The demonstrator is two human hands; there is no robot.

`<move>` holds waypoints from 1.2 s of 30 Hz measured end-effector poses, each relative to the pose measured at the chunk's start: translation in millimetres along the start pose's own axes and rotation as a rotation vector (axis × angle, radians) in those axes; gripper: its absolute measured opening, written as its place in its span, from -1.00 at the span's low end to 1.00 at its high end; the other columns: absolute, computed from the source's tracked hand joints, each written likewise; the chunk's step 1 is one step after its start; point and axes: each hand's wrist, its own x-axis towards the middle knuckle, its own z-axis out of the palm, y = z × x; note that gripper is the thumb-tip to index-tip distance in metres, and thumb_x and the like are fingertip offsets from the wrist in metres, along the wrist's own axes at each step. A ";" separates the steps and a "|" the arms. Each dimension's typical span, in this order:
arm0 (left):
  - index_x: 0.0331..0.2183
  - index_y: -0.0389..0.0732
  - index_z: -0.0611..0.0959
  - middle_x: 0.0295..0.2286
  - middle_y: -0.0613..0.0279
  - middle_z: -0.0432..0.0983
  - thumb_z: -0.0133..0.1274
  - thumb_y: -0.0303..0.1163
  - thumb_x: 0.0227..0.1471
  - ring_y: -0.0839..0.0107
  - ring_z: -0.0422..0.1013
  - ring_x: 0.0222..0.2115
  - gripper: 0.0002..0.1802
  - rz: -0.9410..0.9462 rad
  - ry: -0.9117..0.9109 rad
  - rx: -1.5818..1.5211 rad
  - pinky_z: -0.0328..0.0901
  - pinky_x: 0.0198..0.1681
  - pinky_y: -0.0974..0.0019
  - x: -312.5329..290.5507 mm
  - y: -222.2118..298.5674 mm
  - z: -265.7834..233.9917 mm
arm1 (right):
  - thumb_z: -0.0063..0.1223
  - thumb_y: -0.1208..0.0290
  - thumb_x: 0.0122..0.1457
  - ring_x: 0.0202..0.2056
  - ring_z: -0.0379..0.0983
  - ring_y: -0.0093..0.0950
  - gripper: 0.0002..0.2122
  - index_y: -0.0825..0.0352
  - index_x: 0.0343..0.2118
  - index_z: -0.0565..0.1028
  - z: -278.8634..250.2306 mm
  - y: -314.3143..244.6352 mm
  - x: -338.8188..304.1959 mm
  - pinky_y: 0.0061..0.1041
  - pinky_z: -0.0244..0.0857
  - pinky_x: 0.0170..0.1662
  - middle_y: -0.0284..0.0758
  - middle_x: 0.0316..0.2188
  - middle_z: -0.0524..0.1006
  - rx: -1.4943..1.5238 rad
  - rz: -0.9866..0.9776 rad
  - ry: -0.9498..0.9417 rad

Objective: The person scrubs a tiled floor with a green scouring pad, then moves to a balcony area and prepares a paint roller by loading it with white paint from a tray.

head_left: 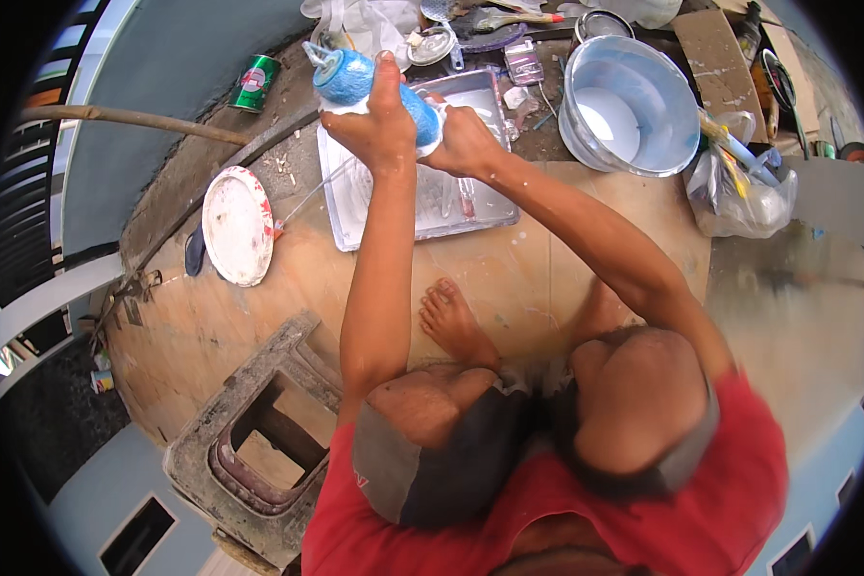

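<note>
My left hand [379,125] is wrapped round a blue paint roller sleeve [346,77], its thumb lying across the top. On the sleeve's right end, my right hand [466,142] is closed, with its fingers partly hidden. White wet paint coats the roller near both palms. Directly below the hands lies a paint tray [422,228] streaked with white paint. A thin metal rod [312,195] reaches from the tray's left side toward a white, red-spotted lid [238,227].
A pale blue bucket [677,115] with white liquid inside stands right of the tray. Beyond it sits a clear plastic bag [744,206] of tools. A green can [254,84] and a wooden stick [134,118] are at the left. A dirty stool [197,470] stands near my left leg.
</note>
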 end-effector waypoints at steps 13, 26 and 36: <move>-0.27 -0.26 0.68 -0.38 0.17 0.66 0.31 -0.40 0.08 0.38 0.59 -0.37 -0.81 -0.472 -0.507 -0.345 0.50 -0.23 0.31 35.6 103.2 9.3 | 0.55 0.19 -0.04 -0.27 0.67 -0.42 -0.45 0.41 -0.04 0.60 -84.4 -51.4 53.5 -0.40 0.56 -0.13 -0.21 -0.27 0.67 0.681 -0.209 -0.386; -0.43 -0.34 0.60 -0.57 0.17 0.60 0.31 -0.50 -0.09 0.34 0.56 -0.62 -0.81 -0.064 -0.234 -0.119 0.46 -0.46 0.28 17.5 8.1 9.2 | 0.43 0.13 -0.04 -0.18 0.65 0.02 -0.43 0.39 -0.01 0.58 -9.4 -19.8 25.3 -0.18 0.55 -0.06 -0.01 -0.18 0.69 0.168 -0.189 0.158; -0.33 -0.23 0.68 -0.44 0.34 0.62 0.27 -0.51 0.09 0.51 0.51 -0.45 -0.92 -0.020 -0.381 -0.007 0.38 -0.36 0.37 19.7 25.7 -8.5 | 0.55 0.02 -0.08 -0.10 0.66 -0.12 -0.25 0.44 0.09 0.52 -43.2 -15.6 30.6 -0.24 0.50 0.04 -0.04 -0.10 0.68 0.245 -0.340 -0.172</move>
